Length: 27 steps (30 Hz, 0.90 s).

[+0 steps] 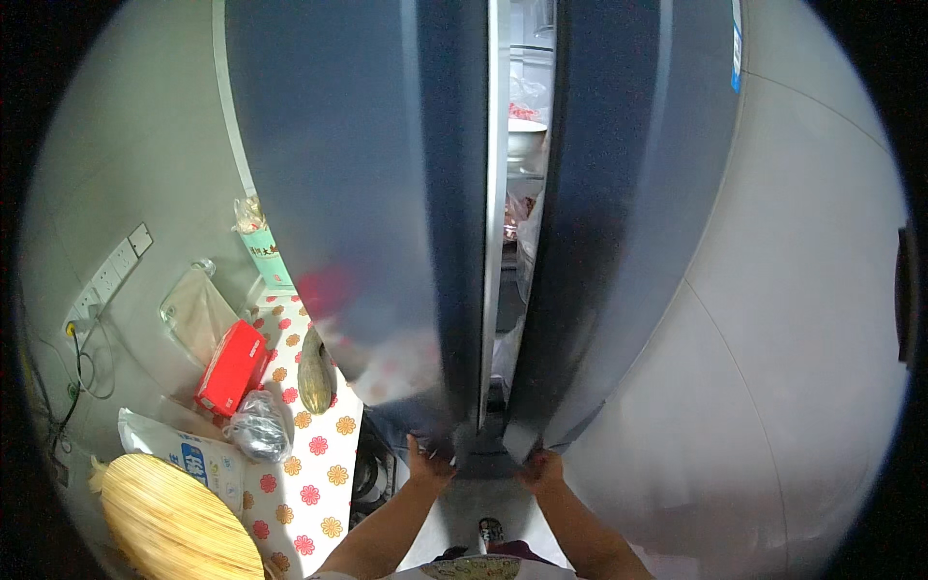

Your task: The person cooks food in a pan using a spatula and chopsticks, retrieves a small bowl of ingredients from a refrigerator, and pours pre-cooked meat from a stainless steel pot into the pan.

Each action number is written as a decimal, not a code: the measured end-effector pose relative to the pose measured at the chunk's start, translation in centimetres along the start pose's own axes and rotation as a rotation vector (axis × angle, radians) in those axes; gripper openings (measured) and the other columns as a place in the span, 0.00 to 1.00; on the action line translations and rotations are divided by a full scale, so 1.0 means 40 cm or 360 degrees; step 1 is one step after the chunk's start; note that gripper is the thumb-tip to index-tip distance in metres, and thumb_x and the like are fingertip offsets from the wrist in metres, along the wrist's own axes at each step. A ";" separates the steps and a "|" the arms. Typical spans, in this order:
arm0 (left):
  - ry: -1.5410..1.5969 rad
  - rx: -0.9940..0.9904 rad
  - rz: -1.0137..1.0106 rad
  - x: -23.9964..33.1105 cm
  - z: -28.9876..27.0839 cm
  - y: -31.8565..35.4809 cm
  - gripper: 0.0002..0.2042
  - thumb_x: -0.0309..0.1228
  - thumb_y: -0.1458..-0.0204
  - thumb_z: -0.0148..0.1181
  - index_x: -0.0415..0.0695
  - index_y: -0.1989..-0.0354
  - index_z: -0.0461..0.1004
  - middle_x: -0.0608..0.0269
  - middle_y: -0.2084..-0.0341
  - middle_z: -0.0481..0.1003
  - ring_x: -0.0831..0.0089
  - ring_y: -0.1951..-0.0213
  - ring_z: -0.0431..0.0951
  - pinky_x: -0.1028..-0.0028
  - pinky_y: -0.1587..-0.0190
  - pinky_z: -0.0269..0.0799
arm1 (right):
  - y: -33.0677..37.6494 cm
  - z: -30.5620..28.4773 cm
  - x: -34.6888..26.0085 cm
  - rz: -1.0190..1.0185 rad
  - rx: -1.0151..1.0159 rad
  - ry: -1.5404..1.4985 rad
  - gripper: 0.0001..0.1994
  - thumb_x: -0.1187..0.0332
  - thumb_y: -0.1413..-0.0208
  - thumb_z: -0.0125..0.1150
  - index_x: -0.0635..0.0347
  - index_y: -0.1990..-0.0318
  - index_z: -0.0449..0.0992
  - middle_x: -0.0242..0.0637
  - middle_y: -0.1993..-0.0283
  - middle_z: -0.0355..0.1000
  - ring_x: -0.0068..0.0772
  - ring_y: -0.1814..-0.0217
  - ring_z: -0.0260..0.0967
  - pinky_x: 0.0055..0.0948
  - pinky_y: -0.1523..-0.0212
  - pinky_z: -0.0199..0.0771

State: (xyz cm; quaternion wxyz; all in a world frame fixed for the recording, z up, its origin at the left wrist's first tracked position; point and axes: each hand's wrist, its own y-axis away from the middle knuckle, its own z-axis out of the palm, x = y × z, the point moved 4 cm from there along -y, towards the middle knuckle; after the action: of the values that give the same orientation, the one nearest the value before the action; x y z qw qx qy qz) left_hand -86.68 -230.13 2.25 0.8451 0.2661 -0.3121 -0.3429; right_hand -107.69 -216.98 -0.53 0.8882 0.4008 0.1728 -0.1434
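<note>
A dark blue refrigerator with two tall doors stands before me. Its left door (358,193) and right door (619,193) have a narrow gap between them. Through the gap show lit shelves with a white bowl (526,143) and bagged food (517,215). My left hand (430,468) is at the bottom of the left door, thumb raised, fingers curled at the door's lower part and partly hidden. My right hand (542,470) is closed at the lower inner edge of the right door; its fingertips are hidden.
Left of the refrigerator, a flowered tabletop (314,474) holds a long green gourd (314,375), a red box (232,367), a grey plastic bag (259,427), a white package (208,464) and a round woven lid (179,522). A power strip (108,275) hangs on the wall. A white wall (773,338) rises at right.
</note>
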 end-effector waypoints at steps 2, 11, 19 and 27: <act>-0.0141 0.0040 0.0044 0.033 -0.075 0.061 0.47 0.69 0.56 0.51 0.45 0.35 0.55 0.54 0.36 0.57 0.54 0.37 0.57 0.49 0.36 0.44 | 0.078 -0.033 -0.003 -0.0034 0.0025 -0.0086 0.06 0.64 0.54 0.47 0.54 0.74 0.67 0.38 0.67 0.67 0.41 0.63 0.64 0.46 0.50 0.63; 0.0435 -0.0165 0.0638 0.177 -0.372 0.180 0.20 0.51 0.52 0.53 0.51 0.59 0.76 0.66 0.61 0.77 0.61 0.54 0.74 0.61 0.49 0.67 | 0.165 -0.298 -0.114 -0.0593 0.0172 -0.0722 0.18 0.59 0.42 0.40 0.58 0.54 0.73 0.38 0.54 0.73 0.40 0.50 0.68 0.41 0.50 0.71; 0.0289 -0.0018 0.0785 0.355 -0.453 0.232 0.19 0.55 0.56 0.56 0.52 0.69 0.71 0.63 0.62 0.73 0.59 0.51 0.69 0.52 0.44 0.62 | 0.189 -0.333 -0.202 -0.0876 0.0140 -0.0823 0.22 0.57 0.40 0.38 0.59 0.45 0.69 0.36 0.43 0.68 0.42 0.40 0.63 0.43 0.37 0.62; -0.0668 0.0210 0.0079 0.053 -0.560 0.220 0.08 0.34 0.43 0.49 0.43 0.65 0.72 0.61 0.74 0.72 0.69 0.74 0.74 0.73 0.73 0.71 | 0.165 -0.204 0.103 0.0123 0.0580 0.0478 0.05 0.66 0.44 0.55 0.55 0.62 0.70 0.38 0.74 0.68 0.36 0.77 0.66 0.39 0.76 0.74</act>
State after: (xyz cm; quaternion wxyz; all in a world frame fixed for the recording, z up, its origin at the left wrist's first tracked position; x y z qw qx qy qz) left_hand -65.94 -220.95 -6.05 0.7505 0.2359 -0.5095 -0.3486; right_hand -102.95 -207.04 -2.93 0.7705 0.5776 0.2586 -0.0769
